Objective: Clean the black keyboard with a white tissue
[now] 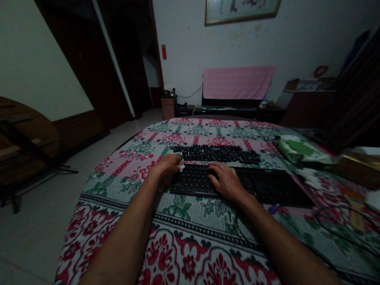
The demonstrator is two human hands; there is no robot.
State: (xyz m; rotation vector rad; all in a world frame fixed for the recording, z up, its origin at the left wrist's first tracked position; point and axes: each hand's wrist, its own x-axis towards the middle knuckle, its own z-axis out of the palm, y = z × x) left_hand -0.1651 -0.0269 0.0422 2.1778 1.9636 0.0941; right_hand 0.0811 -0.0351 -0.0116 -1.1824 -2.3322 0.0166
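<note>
A black keyboard (192, 180) with its keycaps off lies on the patterned tablecloth, rows of small round studs showing on its left part. At its upper left corner my left hand (168, 164) is closed on a crumpled white wipe (181, 168). My right hand (226, 180) rests palm down over the middle of the keyboard, its fingers bent a little and apart, with nothing seen in it. Behind the keyboard a long pile of loose black keycaps (219, 153) is spread on the cloth.
On the right are a green-and-white wipes pack (299, 148), a crumpled white tissue (310, 177), a brush (356, 211), a gold box (359, 166) and a looping black cable (323, 208). A small purple object (273, 208) lies by the keyboard's front edge.
</note>
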